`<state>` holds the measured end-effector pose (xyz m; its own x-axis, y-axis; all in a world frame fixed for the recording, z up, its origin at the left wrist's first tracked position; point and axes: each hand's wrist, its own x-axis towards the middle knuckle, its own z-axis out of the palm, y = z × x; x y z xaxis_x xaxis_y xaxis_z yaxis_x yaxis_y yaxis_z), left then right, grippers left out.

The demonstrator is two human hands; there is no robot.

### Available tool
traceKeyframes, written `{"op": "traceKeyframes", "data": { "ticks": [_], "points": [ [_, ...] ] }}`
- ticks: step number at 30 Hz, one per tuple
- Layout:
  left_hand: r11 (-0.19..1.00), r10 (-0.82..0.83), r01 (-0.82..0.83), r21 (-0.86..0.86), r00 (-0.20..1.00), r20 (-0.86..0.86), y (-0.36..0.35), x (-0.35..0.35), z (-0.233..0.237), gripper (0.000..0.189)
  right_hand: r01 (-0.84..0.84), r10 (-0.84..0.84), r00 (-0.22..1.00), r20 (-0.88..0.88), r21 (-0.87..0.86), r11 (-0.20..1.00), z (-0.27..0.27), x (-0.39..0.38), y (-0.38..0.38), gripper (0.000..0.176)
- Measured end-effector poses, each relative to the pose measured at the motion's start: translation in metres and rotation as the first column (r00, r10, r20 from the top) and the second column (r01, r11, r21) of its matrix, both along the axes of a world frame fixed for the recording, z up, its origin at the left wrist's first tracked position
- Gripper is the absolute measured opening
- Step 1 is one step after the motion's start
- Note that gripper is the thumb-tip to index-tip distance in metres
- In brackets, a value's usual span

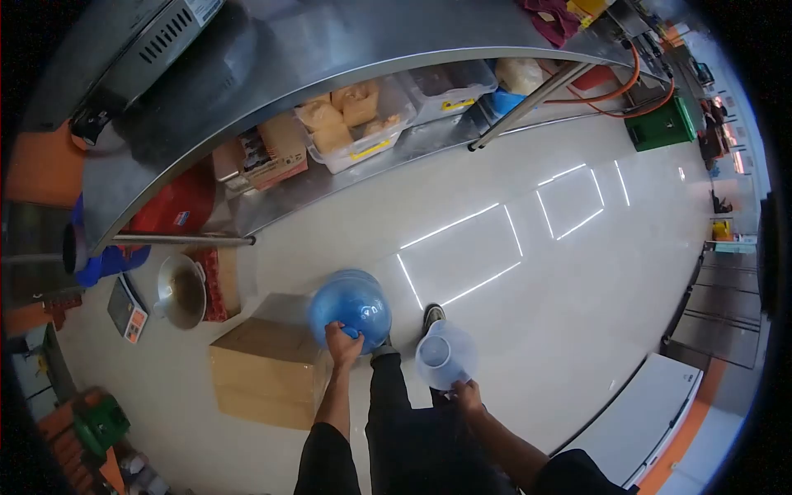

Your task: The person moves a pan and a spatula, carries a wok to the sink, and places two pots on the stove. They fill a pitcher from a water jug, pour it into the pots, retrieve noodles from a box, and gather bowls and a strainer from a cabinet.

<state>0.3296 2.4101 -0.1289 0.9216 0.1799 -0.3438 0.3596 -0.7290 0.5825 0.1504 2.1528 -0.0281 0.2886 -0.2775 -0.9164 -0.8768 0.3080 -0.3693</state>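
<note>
My left hand (341,343) is closed around the neck of a large blue water bottle (353,299). The bottle is tilted, neck toward me, beside my foot and against a brown cardboard box (266,373). In my right hand (467,394) is a translucent plastic container (450,351), gripped by its near edge in front of my legs. A smaller round shape shows within its wide outline. It overlaps one of my shoes in this view.
Ahead stands a steel table (346,33), with clear food tubs (363,148) on its lower shelf. A wok (181,290) and a scale (127,310) are on the floor at left. A white chest (639,421) is at right, and a green bin (662,124) farther back.
</note>
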Motion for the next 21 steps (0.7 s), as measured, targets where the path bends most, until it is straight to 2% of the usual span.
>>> {"op": "traceKeyframes", "data": {
  "ticks": [1, 2, 6, 8, 12, 14, 15, 16, 18, 19, 20, 21],
  "points": [
    [1.0, 0.002, -0.002, -0.014, 1.0, -0.004, 0.0, -0.001, -0.002, 0.047, -0.072, 0.073, 0.997, 0.009, -0.066, 0.995, -0.003, 0.002, -0.004, 0.027],
    [1.0, 0.005, -0.005, -0.03, 1.0, -0.006, -0.001, -0.002, -0.005, 0.047, 0.02, -0.017, 0.998, 0.067, -0.036, 0.999, -0.002, -0.001, -0.007, 0.029],
    [1.0, 0.022, -0.023, -0.019, 1.0, -0.014, -0.005, -0.005, -0.009, 0.047, 0.107, -0.103, 0.992, 0.075, -0.049, 0.993, 0.013, 0.009, -0.01, 0.03],
    [0.996, 0.041, -0.037, 0.085, 0.998, -0.049, -0.008, -0.005, -0.01, 0.048, 0.133, -0.129, 0.989, 0.077, -0.057, 0.989, 0.02, 0.013, -0.007, 0.031],
    [0.99, 0.094, -0.085, 0.113, 0.992, -0.083, -0.014, 0.001, 0.004, 0.048, 0.095, -0.095, 0.995, 0.018, -0.053, 0.994, -0.022, -0.016, -0.013, 0.03],
    [0.985, 0.109, -0.089, 0.149, 0.985, -0.132, -0.015, 0.002, 0.006, 0.05, -0.045, 0.046, 0.998, 0.032, -0.022, 0.999, -0.026, -0.018, -0.01, 0.029],
    [0.985, 0.107, -0.087, 0.151, 0.985, -0.132, -0.011, 0.0, -0.004, 0.05, -0.043, 0.044, 0.999, 0.032, -0.02, 0.999, -0.027, -0.02, -0.009, 0.029],
    [0.99, 0.111, -0.096, 0.107, 0.984, -0.137, 0.0, -0.004, -0.026, 0.053, 0.02, -0.019, 0.999, 0.048, -0.02, 1.0, -0.007, -0.002, 0.004, 0.029],
    [0.993, 0.1, -0.09, 0.079, 0.986, -0.133, 0.012, 0.005, -0.018, 0.056, 0.1, -0.099, 0.993, 0.071, -0.002, 0.995, 0.003, 0.01, 0.017, 0.028],
    [0.898, 0.225, -0.355, -0.261, 0.879, -0.42, 0.015, 0.019, 0.015, 0.06, -0.008, 0.009, 0.998, 0.055, -0.021, 1.0, -0.001, 0.011, 0.019, 0.028],
    [0.621, 0.197, -0.635, -0.459, 0.693, -0.693, 0.015, 0.03, 0.036, 0.063, -0.115, 0.117, 0.992, 0.04, -0.041, 0.992, -0.003, 0.014, 0.022, 0.028],
    [0.636, 0.195, -0.623, -0.456, 0.701, -0.685, 0.015, 0.027, 0.023, 0.063, -0.101, 0.102, 0.994, 0.049, -0.03, 0.994, -0.003, 0.015, 0.025, 0.028]
  ]
}}
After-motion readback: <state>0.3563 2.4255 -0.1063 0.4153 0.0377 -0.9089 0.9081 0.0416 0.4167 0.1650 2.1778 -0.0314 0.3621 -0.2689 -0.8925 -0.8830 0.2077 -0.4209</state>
